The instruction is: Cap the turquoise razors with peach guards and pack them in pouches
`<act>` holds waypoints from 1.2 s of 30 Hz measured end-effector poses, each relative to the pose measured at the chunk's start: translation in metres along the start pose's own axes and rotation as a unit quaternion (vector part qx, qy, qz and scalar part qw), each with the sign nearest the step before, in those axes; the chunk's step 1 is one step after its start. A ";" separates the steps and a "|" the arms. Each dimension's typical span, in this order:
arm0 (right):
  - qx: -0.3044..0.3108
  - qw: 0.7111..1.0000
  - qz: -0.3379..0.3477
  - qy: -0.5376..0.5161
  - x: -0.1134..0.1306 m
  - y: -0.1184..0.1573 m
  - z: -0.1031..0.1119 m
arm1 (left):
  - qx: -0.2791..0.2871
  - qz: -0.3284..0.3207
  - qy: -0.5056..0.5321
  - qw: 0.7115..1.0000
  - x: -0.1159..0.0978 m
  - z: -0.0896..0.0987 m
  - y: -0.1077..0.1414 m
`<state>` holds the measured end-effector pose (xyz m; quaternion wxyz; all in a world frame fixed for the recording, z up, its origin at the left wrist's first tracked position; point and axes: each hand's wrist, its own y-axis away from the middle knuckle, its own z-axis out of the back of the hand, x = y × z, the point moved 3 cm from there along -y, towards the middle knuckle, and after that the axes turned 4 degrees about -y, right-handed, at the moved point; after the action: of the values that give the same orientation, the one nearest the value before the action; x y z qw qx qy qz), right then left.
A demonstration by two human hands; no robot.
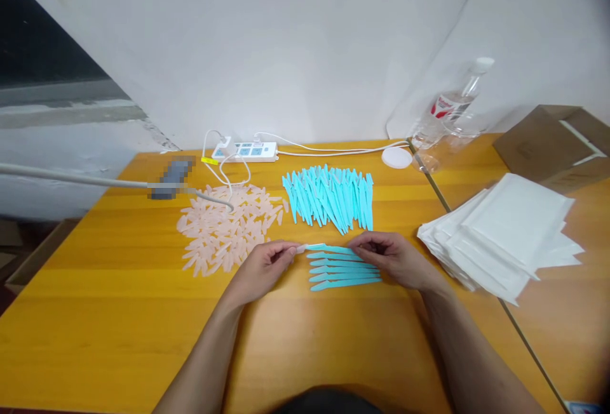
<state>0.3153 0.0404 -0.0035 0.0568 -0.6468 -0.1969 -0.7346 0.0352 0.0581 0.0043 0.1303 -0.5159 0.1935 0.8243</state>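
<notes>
Wooden desk (119, 338): our left hand (267, 268) pinches a cap (301, 249), our right hand (400, 259) a razor (328, 248); probably light, stiff, slick, so we'd hold its handle (343, 250).

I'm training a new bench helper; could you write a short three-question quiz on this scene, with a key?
1. Multiple choice: What do the fingertips of the left hand hold?
a) a plastic bottle
b) a pale pink piece
c) a cardboard box
2. True or false: The stack of white packets lies to the right of the right hand.
3. Fill the gap: The right hand holds one end of a stick coloured ____.

Key: 1 b; 2 true; 3 blue.
</notes>
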 end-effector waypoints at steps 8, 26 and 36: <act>0.003 0.997 0.028 0.066 0.005 -0.006 -0.009 | 0.031 -0.054 -0.036 0.997 -0.012 -0.019 -0.010; -0.165 0.889 0.086 0.419 0.011 -0.024 -0.022 | -0.043 -0.162 -0.273 0.947 -0.009 -0.031 -0.011; -0.190 0.814 -0.039 0.547 0.030 -0.075 -0.040 | -0.151 -0.055 -0.264 0.951 0.011 0.042 0.003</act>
<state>0.2485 0.0999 0.0066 0.0026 -0.1277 -0.0146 -0.9917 -0.0047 0.0750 0.0114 0.1421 -0.3038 -0.0032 0.9421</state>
